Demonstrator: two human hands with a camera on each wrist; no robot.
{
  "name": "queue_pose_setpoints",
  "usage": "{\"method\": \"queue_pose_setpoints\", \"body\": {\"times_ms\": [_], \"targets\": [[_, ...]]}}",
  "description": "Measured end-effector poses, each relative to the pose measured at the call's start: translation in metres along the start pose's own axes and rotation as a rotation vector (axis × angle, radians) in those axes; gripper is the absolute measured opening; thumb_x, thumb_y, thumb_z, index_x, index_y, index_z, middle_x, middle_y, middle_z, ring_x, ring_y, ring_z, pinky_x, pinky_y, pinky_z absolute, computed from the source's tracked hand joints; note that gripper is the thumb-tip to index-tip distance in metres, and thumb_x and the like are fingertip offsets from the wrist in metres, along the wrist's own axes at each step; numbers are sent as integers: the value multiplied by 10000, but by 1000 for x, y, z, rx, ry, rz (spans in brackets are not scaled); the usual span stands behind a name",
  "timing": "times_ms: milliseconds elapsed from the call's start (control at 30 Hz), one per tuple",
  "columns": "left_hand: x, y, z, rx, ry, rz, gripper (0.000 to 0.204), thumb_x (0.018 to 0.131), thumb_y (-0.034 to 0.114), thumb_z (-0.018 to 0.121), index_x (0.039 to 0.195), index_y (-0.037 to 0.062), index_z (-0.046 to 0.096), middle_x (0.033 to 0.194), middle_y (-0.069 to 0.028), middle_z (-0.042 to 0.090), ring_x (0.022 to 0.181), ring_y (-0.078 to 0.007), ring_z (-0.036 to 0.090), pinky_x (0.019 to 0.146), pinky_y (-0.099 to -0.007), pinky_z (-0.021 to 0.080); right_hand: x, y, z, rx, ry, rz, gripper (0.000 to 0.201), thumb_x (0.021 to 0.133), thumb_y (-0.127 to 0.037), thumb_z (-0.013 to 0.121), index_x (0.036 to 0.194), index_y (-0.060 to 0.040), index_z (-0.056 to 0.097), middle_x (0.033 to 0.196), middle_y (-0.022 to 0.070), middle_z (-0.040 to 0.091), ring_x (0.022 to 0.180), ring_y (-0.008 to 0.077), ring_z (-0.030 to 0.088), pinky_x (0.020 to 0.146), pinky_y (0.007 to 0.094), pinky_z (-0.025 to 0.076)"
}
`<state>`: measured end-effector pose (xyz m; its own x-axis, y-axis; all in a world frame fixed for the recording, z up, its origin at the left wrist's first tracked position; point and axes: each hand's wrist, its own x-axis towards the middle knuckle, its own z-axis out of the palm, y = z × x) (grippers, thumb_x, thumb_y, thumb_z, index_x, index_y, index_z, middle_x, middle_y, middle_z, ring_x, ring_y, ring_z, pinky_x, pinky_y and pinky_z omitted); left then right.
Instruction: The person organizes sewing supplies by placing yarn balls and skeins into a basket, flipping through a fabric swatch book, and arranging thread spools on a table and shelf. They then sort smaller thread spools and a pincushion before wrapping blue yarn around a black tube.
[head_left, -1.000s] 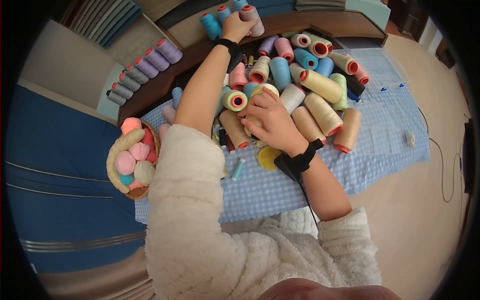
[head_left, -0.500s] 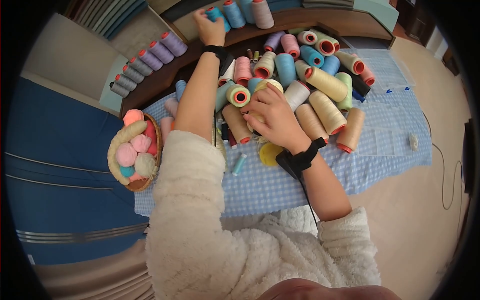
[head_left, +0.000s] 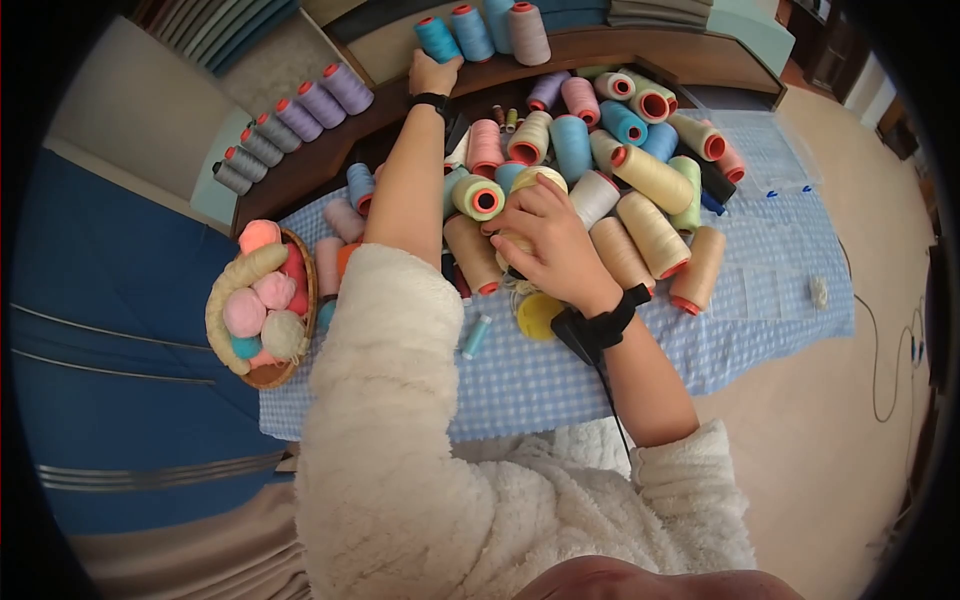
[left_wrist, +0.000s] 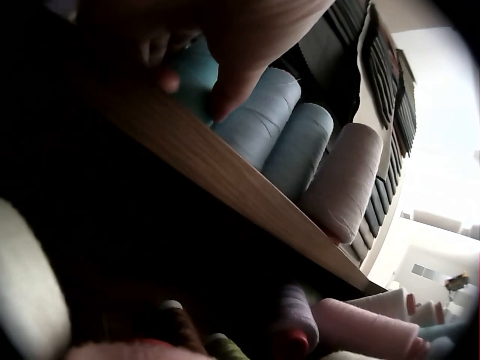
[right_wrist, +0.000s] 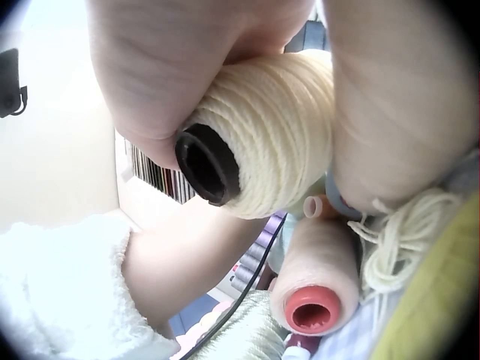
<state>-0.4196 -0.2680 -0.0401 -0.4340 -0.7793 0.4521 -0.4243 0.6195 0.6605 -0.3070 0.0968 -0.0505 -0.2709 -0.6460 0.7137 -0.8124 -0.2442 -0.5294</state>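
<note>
My left hand [head_left: 434,74] reaches up to the raised wooden ledge and grips a teal cone of thread [head_left: 437,40] low down, at the left end of a row. The left wrist view shows thumb and fingers on either side of that teal cone [left_wrist: 196,71]. Beside it stand a blue cone [head_left: 472,33] and a pale pink cone [head_left: 528,35]. Over the table, my right hand [head_left: 555,240] holds a spool of cream yarn [right_wrist: 270,127] with a black core, its open end showing in the right wrist view. A beige cone [right_wrist: 319,262] lies below it.
Many thread cones, such as a cream one [head_left: 650,180], lie heaped on the checked cloth [head_left: 560,385]. Purple and grey cones [head_left: 318,105] line the ledge's left side. A basket [head_left: 309,300] of yarn balls sits at the left edge; clear plastic cases [head_left: 755,265] lie right.
My left hand has let go of the pale pink cone and moved left along the row to the teal cone, now gripping its lower part. My right hand stays on the cream yarn spool.
</note>
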Motion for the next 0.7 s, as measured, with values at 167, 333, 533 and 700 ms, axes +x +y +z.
{"method": "queue_pose_setpoints", "body": {"times_ms": [167, 333, 533, 700], "targets": [[-7, -12, -13, -42, 227, -152, 767, 676, 229, 888, 1239, -64, 456, 1319, -261, 439, 1109, -481, 600, 959, -529, 533, 0, 0, -1, 8, -17, 16, 138, 862, -206, 683, 892, -73, 709, 907, 80, 595, 960, 279, 591, 1123, 476, 359], [-9, -36, -42, -21, 379, -241, 653, 746, 102, 816, 1232, -55, 409, 1283, -271, 470, 1115, -464, 599, 947, -504, 545, 0, -1, -1, -8, -34, 16, 139, 857, -197, 691, 910, -71, 720, 929, 80, 605, 981, 287, 594, 1153, 494, 331], [-13, -59, -42, -18, 240, -38, 186, 721, 104, 756, 845, 22, 645, 1017, -232, 665, 980, -416, 649, 883, -489, 530, 0, -3, -2, -9, -33, 22, 135, 851, -181, 696, 913, -65, 726, 939, 84, 611, 990, 290, 594, 1157, 489, 330], [-5, -71, -28, -2, 366, 72, 136, 728, 150, 747, 828, 61, 723, 861, -174, 706, 855, -387, 682, 848, -459, 547, 1, -3, -3, -2, -41, 23, 131, 853, -174, 691, 913, -62, 723, 938, 83, 610, 991, 290, 593, 1156, 486, 330]]}}
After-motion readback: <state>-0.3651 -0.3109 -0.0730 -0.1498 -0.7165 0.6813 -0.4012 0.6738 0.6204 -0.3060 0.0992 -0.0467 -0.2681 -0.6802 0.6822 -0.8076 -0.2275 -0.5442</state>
